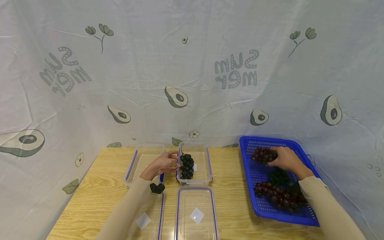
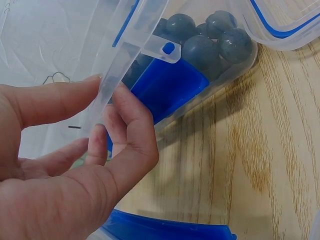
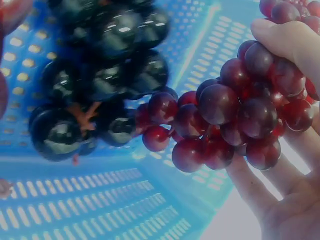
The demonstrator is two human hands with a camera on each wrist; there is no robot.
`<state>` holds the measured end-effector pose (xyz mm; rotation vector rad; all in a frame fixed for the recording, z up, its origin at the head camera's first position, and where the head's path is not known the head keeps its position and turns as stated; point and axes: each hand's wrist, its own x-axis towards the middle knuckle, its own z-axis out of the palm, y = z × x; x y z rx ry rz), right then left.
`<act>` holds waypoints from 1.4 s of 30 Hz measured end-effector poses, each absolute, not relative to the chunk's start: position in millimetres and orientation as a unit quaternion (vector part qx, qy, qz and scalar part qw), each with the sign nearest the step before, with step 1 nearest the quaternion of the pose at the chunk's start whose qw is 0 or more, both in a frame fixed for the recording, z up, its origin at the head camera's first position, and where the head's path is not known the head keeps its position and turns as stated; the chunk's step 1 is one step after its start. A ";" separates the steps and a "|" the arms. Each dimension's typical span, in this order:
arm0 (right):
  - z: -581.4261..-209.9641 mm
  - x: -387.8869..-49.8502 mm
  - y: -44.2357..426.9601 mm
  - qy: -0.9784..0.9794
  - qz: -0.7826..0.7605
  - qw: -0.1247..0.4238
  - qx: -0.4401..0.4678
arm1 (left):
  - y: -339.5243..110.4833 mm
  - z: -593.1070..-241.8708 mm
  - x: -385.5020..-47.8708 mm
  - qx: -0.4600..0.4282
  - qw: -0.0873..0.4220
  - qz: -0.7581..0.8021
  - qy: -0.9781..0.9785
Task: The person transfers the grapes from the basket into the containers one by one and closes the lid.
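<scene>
In the head view my right hand [image 1: 286, 160] holds a bunch of red grapes [image 1: 264, 155] over the far part of a blue basket [image 1: 300, 218]. The right wrist view shows thumb and fingers round these red grapes [image 3: 235, 110], beside dark green grapes [image 3: 110, 75]. More red grapes [image 1: 279, 196] and dark grapes [image 1: 279, 176] lie in the basket. My left hand [image 1: 163, 163] pinches the rim of a clear plastic container [image 1: 202, 181], thumb and forefinger on either side of its wall [image 2: 107, 87]. A bunch of dark grapes [image 1: 187, 166] lies in that container.
Another clear container [image 1: 132, 163] stands to the left, partly behind the left hand. Two clear lids with blue seals, a left lid [image 1: 150, 206] and a right lid [image 1: 196, 200], lie nearer on the wooden table [image 1: 229, 193]. A printed curtain [image 1: 192, 66] hangs behind.
</scene>
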<state>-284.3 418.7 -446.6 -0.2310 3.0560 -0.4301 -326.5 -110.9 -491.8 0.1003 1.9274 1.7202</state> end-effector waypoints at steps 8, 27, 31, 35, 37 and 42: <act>-426.2 -278.6 409.6 0.979 -0.196 0.008 -0.054 | -110.9 -491.9 -325.2 0.038 0.271 0.643 0.715; -367.4 -261.8 349.0 0.909 -0.414 -0.030 -0.042 | -111.7 -492.6 -324.2 0.040 0.271 0.640 0.718; -362.4 -263.6 334.5 0.890 -0.454 -0.028 -0.040 | -111.0 -492.0 -323.8 0.041 0.271 0.641 0.717; -361.0 -266.7 318.2 0.873 -0.485 -0.030 -0.043 | -110.5 -491.3 -323.7 0.041 0.270 0.643 0.715; -361.7 -267.8 309.1 0.866 -0.496 -0.032 -0.049 | -110.5 -491.5 -323.7 0.041 0.271 0.643 0.715; -370.7 -274.7 282.8 0.840 -0.537 -0.029 -0.067 | -110.9 -491.5 -323.4 0.042 0.272 0.643 0.715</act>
